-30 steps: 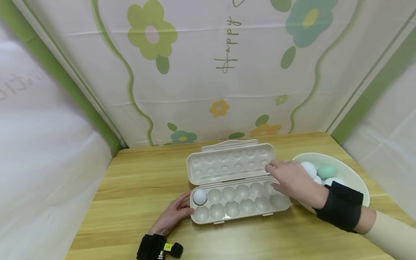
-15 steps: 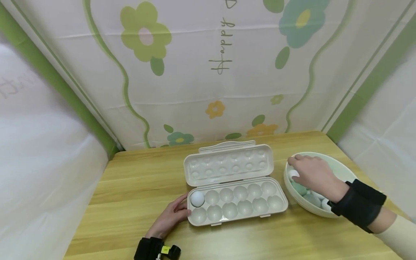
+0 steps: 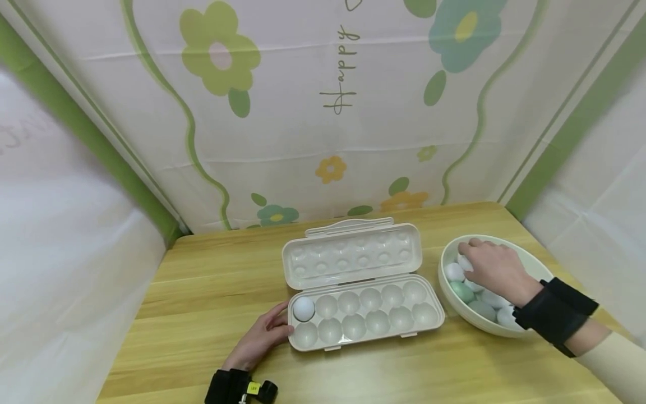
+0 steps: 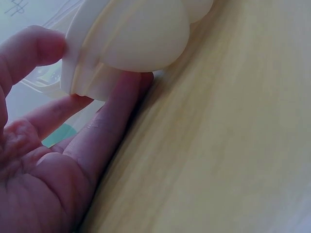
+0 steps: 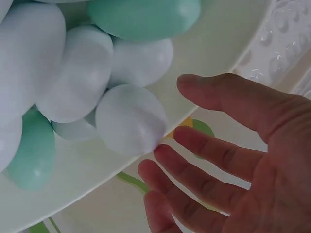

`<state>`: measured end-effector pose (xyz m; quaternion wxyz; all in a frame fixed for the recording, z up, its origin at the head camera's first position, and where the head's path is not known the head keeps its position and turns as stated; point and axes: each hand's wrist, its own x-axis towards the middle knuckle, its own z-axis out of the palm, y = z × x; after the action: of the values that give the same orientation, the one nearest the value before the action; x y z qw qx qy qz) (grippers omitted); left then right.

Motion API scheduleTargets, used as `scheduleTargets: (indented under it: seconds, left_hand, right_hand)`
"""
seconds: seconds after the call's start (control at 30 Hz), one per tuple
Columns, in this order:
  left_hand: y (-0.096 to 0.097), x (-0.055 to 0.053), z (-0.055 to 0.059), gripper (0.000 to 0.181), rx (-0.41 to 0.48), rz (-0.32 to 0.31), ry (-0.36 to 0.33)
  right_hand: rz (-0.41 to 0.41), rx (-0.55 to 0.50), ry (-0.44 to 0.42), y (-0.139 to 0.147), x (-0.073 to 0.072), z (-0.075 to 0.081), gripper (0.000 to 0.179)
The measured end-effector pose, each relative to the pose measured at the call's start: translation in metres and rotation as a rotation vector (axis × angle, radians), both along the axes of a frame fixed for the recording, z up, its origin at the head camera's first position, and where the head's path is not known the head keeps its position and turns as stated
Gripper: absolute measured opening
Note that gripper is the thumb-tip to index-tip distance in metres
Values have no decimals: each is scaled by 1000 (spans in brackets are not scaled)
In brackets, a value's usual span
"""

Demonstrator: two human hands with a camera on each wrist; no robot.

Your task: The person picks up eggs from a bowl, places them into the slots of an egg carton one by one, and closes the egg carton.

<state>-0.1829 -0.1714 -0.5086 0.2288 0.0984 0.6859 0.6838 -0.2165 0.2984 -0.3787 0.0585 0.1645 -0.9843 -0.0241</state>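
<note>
My left hand [image 3: 258,339] holds the left end of an egg box [image 3: 364,320]; in the left wrist view the thumb [image 4: 43,46] is at the rim and other fingers reach beneath. One white egg [image 3: 304,308] sits in the back-left cup, and the box's lid is folded back. Over a pale bowl [image 3: 535,264] of white and green eggs, my right hand [image 3: 497,272] reaches in. The right wrist view shows its fingers spread and slightly bent, beside a white egg [image 5: 130,119], with nothing gripped. Some eggs are hidden under this hand.
The box and the bowl stand on a wooden table [image 3: 212,292], the bowl close to the box's right end. A flower-printed cloth [image 3: 282,129] hangs behind the table, with white cloth walls at both sides.
My right hand has gone from above the right end of the egg box to the bowl, then slightly farther in. The left hand stays at the box's left end.
</note>
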Motion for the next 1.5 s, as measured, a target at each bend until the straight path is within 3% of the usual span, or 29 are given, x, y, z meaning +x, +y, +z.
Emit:
scheduleTargets:
  seconds: [0.77,1.07,1.3,1.5]
  left_hand:
    - [-1,0,3,66,0,-15,1]
    - [2,-1,2,66,6,-23,1]
    - [1,0,2,66,12,-21,-4]
    - [0,0,1,66,17,-24,6]
  right_hand:
    - [19,-20,12,1,-9,-14,43]
    - [-11,-44,3,6,-13,-19,40]
    - [2,-101,18,9,-11,-16,40]
    - [42,-108,88,2,-5,-7,39]
